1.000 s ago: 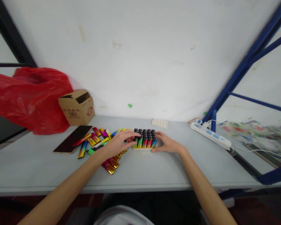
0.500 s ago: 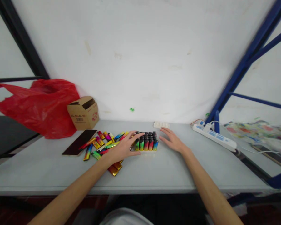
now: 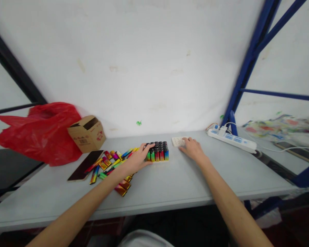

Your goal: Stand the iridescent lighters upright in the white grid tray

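Colourful lighters with black tops [image 3: 159,152] stand upright in a tight block of rows at the middle of the table. My left hand [image 3: 138,160] rests against the block's left side, thumb and fingers apart around its corner. To the right, my right hand [image 3: 192,148] touches a small white tray [image 3: 179,141] with its fingertips; whether the fingers grip its edge is too small to tell. Loose lighters in many colours [image 3: 106,161] lie in a pile left of my left hand, partly hidden by my left forearm.
A dark flat panel [image 3: 84,166] lies left of the pile. Behind it are an open cardboard box [image 3: 89,135] and a red plastic bag [image 3: 51,137]. A white power strip [image 3: 231,140] with cables lies by the blue frame [image 3: 247,68] at the right.
My right hand has moved from beside the lighter block to the white tray. My left hand stays at the block's left side. The camera view has tilted and shifted.
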Demonstrator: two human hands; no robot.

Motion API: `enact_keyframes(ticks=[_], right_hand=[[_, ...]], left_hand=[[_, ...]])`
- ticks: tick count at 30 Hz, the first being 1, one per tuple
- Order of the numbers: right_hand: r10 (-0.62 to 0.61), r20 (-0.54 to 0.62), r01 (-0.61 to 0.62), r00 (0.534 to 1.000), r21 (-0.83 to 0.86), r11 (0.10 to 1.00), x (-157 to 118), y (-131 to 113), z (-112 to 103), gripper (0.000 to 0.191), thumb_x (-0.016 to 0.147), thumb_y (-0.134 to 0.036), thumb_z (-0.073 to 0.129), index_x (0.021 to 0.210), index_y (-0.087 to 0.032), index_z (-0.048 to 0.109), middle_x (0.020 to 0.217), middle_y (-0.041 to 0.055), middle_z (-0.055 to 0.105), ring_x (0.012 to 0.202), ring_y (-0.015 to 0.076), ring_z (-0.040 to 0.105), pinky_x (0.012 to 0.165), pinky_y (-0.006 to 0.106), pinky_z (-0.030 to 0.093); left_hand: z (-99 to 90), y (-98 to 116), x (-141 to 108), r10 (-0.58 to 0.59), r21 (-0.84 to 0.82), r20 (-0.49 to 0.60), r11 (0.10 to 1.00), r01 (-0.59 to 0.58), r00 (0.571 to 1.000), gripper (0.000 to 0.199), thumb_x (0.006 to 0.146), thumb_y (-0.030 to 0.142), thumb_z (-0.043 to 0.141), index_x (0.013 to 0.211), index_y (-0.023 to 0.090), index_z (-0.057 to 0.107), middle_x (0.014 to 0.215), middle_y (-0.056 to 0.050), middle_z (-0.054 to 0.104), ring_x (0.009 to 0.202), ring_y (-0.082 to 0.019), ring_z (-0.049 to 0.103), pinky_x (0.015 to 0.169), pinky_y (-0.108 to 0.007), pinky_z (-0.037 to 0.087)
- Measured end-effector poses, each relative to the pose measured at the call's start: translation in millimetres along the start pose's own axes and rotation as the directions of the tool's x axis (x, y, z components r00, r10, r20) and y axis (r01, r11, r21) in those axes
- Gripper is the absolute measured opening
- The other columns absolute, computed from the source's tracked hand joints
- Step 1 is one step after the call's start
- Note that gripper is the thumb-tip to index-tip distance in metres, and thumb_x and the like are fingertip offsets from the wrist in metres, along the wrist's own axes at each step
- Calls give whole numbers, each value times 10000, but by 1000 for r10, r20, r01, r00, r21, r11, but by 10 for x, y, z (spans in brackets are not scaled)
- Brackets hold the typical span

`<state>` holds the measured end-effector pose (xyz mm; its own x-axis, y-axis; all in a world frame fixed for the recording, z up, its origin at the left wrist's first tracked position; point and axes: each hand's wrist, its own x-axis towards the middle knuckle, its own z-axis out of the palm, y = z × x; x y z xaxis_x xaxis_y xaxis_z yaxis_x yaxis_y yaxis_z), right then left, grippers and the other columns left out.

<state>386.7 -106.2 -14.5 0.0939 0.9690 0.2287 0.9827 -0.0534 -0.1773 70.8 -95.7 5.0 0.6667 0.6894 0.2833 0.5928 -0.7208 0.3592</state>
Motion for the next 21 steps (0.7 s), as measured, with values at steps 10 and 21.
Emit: enact_keyframes(ticks=[10,21], right_hand=[[-81,142,62,987,135,989,-58,-55,-161,334,831,-370,752,1092,-170,692,990,145,752,887,277,719,709,309,478],[-546,108,389,831,590,708,-119,-279,-50,410,764,-362,832,1107,-164,727,714,-7,694,619,141,617,626,239,434]], left_hand=[[218,-282,838,-70,84,-63,994,75,996,831,779,185,730,1503,220,324,1399,-182,448,1213,-340,606,1051,-481,475],[167,-542,1239,51,-79,-74,995,-57,996,1035,697,260,790,1573,173,246,1459,-189,434,1374,-350,450,1162,-498,357]])
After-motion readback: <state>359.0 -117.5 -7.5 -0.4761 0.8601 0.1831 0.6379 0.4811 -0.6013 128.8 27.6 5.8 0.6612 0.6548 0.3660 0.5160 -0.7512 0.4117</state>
